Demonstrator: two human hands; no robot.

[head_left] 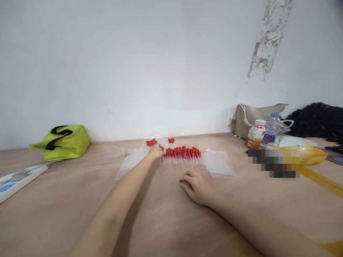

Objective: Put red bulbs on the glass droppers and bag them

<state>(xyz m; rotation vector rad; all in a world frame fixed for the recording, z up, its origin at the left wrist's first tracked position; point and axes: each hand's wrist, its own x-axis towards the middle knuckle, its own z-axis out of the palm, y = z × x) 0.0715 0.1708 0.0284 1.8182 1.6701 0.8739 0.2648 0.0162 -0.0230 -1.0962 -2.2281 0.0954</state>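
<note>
A row of thin clear sticks with red tops lies side by side on the table, stems toward me. At the row's left end my left hand is closed in a pinch on a red-topped piece; whether a stem is attached, I cannot tell. Loose red pieces lie on a clear plastic bag just behind that hand, and a smaller cluster of red pieces sits to their right. My right hand rests on the table in front of the stems, fingers loosely bent and apart from the thumb, holding nothing visible.
Flat plastic bags lie left and right of the row. A lime-green bag and a white box are at left. At right stand a brown drink bottle, a clear bottle, a beige bag and a yellow packet.
</note>
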